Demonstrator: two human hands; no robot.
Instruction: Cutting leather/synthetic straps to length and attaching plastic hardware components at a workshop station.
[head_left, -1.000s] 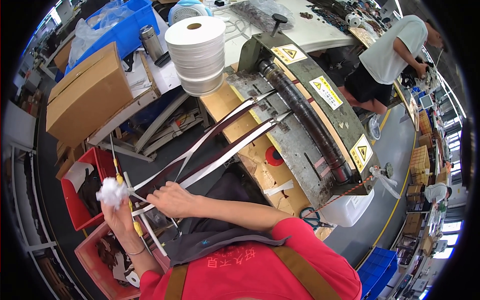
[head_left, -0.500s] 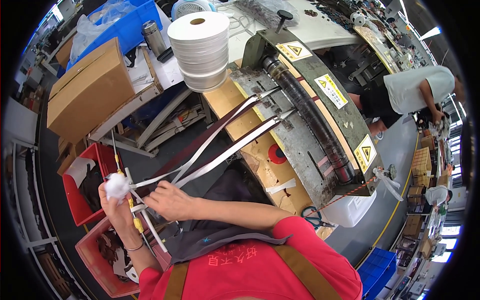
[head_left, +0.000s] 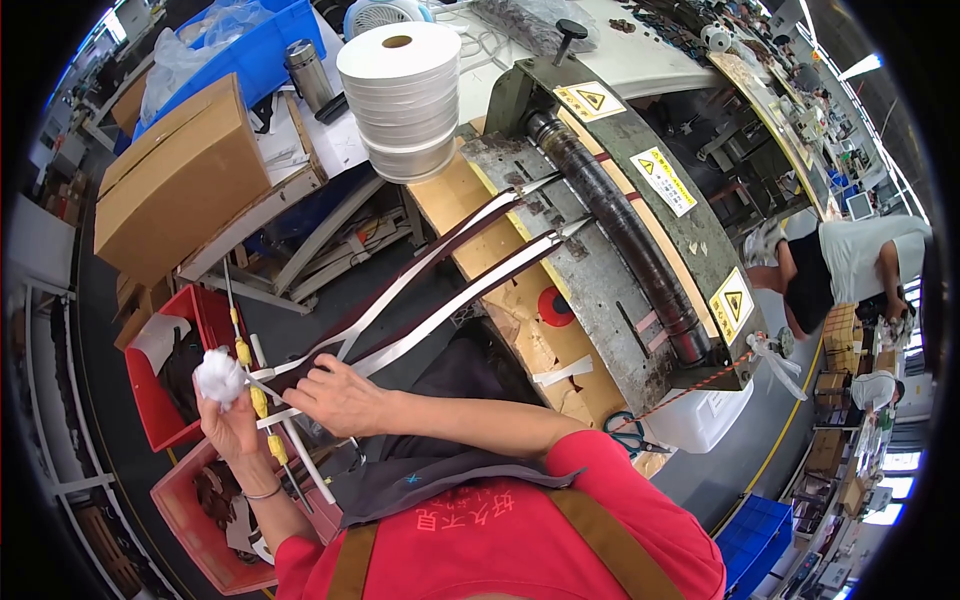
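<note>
A fluffy white wad [head_left: 220, 378], like cotton, is pinched in the raised fingers of my left hand [head_left: 232, 428]. My right hand [head_left: 345, 400] is closed beside it, on a thin pale strip [head_left: 264, 388] that reaches toward the wad; its far end is unclear. Two bands, a farther white-and-maroon strap [head_left: 420, 268] and a nearer white-and-maroon strap [head_left: 470, 295], run from metal guides on the roller machine [head_left: 610, 230] down to my hands. Under my hands stands a white rod frame [head_left: 300, 455] with yellow-wrapped parts [head_left: 259, 402].
A large white tape spool [head_left: 400, 110] stands beyond the straps. Cardboard box [head_left: 180, 180] and red bin [head_left: 160, 415] are at left, a pinkish bin [head_left: 200, 540] below. Scissors [head_left: 628, 432] lie by the machine's wooden tray [head_left: 520, 340]. Another person [head_left: 850, 260] is at right.
My left hand and the white wad have shifted slightly left. My right hand has moved a little down and left. The straps hang straighter. The other person has moved farther right and down in view.
</note>
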